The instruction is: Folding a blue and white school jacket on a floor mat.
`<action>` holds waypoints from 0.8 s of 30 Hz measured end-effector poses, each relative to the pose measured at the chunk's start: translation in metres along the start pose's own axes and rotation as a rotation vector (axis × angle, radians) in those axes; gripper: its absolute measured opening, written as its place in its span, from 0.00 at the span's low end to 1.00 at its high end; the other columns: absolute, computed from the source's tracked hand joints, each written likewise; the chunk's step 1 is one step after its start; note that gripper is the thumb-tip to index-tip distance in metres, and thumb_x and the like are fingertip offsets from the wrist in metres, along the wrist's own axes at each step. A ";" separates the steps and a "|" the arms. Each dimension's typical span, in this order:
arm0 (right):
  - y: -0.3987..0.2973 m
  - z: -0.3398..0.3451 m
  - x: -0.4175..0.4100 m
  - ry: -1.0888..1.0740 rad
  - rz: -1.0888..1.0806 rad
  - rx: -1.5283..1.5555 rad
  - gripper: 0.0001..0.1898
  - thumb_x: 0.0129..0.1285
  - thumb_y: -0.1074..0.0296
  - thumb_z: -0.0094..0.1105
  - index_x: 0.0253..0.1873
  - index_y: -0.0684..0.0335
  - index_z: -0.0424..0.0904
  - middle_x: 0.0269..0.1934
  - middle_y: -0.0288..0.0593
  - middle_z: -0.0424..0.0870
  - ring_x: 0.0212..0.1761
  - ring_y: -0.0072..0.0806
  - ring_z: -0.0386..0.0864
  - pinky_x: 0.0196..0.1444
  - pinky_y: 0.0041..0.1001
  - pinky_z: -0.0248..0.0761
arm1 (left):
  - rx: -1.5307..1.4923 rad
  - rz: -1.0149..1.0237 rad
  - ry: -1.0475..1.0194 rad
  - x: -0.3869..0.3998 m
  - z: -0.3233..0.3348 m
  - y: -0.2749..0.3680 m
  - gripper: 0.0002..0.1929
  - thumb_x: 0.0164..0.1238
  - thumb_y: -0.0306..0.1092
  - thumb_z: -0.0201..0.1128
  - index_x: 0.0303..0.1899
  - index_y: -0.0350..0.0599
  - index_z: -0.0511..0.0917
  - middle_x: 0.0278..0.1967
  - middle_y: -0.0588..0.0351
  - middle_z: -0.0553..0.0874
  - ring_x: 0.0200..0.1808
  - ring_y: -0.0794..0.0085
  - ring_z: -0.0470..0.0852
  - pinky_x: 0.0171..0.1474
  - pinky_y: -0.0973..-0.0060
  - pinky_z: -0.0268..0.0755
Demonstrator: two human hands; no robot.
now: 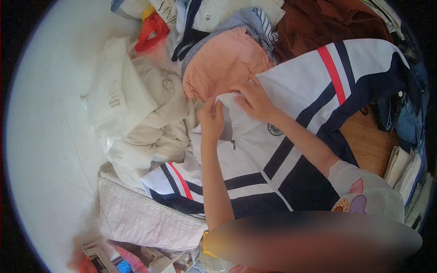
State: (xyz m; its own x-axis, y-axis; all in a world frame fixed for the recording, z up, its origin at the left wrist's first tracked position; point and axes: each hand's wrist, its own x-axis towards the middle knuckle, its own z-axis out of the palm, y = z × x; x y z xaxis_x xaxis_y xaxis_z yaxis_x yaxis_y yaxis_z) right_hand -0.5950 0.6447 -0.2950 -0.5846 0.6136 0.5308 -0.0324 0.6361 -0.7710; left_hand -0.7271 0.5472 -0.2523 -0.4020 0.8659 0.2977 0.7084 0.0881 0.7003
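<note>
A white and navy zip jacket [252, 150] with red stripes lies spread out before me, its front facing up. Its zip pull [233, 144] sits just below the collar. My left hand [211, 114] pinches one side of the white collar [232, 105] between thumb and fingers. On the collar's other side rests my right hand [254, 100], fingers bent over the cloth; whether it grips the fabric is not plain. One sleeve [341, 68] reaches to the upper right, the other [174, 181] to the lower left. A blurred patch hides the jacket's bottom edge.
Peach cloth [225, 65] and a striped garment [256, 20] touch the jacket's top. Cream fabric and a white bag [119, 88] lie left, against a pale wall [47, 136]. A woven bag [146, 211] is below them. Brown cloth [327, 24] lies above, folded jeans [406, 119] at right.
</note>
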 end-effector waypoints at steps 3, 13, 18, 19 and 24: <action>0.003 -0.001 0.001 -0.015 -0.084 -0.106 0.09 0.60 0.65 0.51 0.40 0.64 0.71 0.37 0.47 0.76 0.45 0.44 0.72 0.54 0.42 0.56 | -0.188 -0.188 -0.087 0.002 -0.006 0.000 0.09 0.66 0.32 0.54 0.31 0.35 0.73 0.20 0.52 0.71 0.24 0.75 0.66 0.28 0.75 0.60; -0.001 0.010 0.003 -0.022 0.125 -0.379 0.10 0.58 0.67 0.52 0.42 0.66 0.70 0.42 0.51 0.73 0.50 0.45 0.68 0.54 0.43 0.57 | 0.341 -0.218 -0.232 -0.035 -0.076 -0.083 0.20 0.71 0.44 0.41 0.37 0.35 0.75 0.29 0.49 0.79 0.33 0.70 0.77 0.38 0.73 0.66; -0.007 0.019 -0.005 0.171 -0.077 -0.368 0.16 0.48 0.74 0.54 0.45 0.62 0.71 0.43 0.42 0.72 0.54 0.42 0.65 0.59 0.44 0.55 | -0.326 -0.816 -0.051 -0.082 -0.092 -0.111 0.20 0.70 0.43 0.42 0.46 0.34 0.74 0.40 0.52 0.81 0.41 0.68 0.78 0.48 0.75 0.67; -0.013 0.022 -0.006 0.168 -0.083 -0.360 0.16 0.48 0.74 0.54 0.45 0.62 0.71 0.43 0.42 0.72 0.54 0.42 0.65 0.59 0.44 0.55 | -0.370 -0.836 -0.078 -0.090 -0.095 -0.114 0.19 0.69 0.42 0.44 0.48 0.34 0.72 0.42 0.52 0.81 0.42 0.69 0.78 0.49 0.75 0.67; -0.029 0.030 -0.028 -0.006 -0.238 -0.104 0.15 0.45 0.75 0.54 0.43 0.62 0.73 0.44 0.40 0.74 0.50 0.40 0.69 0.56 0.41 0.60 | -0.350 -0.779 -0.156 -0.089 -0.077 -0.102 0.16 0.67 0.35 0.51 0.51 0.36 0.70 0.44 0.55 0.79 0.43 0.73 0.77 0.50 0.78 0.66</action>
State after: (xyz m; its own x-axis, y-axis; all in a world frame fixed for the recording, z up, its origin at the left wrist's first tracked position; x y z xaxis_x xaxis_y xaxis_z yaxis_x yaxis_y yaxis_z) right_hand -0.6020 0.5953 -0.2985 -0.5750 0.4382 0.6910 -0.0861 0.8074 -0.5837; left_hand -0.8078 0.4232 -0.3006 -0.5961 0.6817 -0.4243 0.0349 0.5500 0.8345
